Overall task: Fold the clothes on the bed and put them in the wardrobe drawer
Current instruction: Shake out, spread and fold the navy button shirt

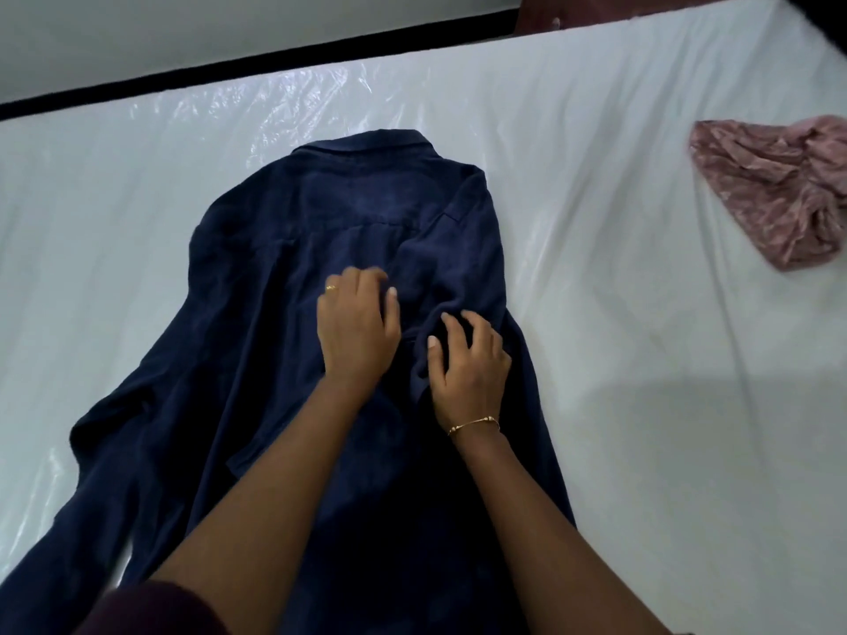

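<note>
We are early on: our left hand (pixel 357 323) presses flat-fingered on the navy shirt (pixel 284 323), our right hand (pixel 467 359) pinches its folded-in sleeve, and the pink garment (pixel 774 190) waits unfolded.

Our navy shirt (pixel 284 341) cut off by the picture's bottom edge, its hem out of view, our left hand (pixel 357 323) fingertips blurred, pink garment (pixel 774 190) clipped at the right edge, crumpled so we cannot tell its kind
</note>
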The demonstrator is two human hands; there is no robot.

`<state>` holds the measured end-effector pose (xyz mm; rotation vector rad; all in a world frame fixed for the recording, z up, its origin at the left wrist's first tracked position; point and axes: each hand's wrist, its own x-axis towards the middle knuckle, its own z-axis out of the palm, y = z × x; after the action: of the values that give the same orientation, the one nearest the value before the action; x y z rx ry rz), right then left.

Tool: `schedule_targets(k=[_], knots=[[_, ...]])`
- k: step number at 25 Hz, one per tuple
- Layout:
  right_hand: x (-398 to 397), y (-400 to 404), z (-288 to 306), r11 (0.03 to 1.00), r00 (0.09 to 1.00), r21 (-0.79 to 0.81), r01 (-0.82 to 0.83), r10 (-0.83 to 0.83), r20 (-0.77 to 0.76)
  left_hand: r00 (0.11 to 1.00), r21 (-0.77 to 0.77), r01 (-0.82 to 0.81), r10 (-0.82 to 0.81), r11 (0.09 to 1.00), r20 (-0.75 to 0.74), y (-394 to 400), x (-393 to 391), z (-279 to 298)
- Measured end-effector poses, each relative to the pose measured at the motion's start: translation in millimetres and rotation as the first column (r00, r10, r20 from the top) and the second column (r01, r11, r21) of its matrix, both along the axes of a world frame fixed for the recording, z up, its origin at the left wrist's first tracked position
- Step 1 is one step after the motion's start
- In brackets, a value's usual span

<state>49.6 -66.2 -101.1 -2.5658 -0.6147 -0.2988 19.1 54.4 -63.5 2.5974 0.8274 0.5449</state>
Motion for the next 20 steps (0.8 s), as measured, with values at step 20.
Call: schedule_targets(k=[20], knots=[[-8, -14, -16, 0.905, 0.963, -0.347, -0.248, 0.190, -0.192, 0.922, -0.182, -0.312, 0.252, 0.932, -0.293, 54, -10, -9]])
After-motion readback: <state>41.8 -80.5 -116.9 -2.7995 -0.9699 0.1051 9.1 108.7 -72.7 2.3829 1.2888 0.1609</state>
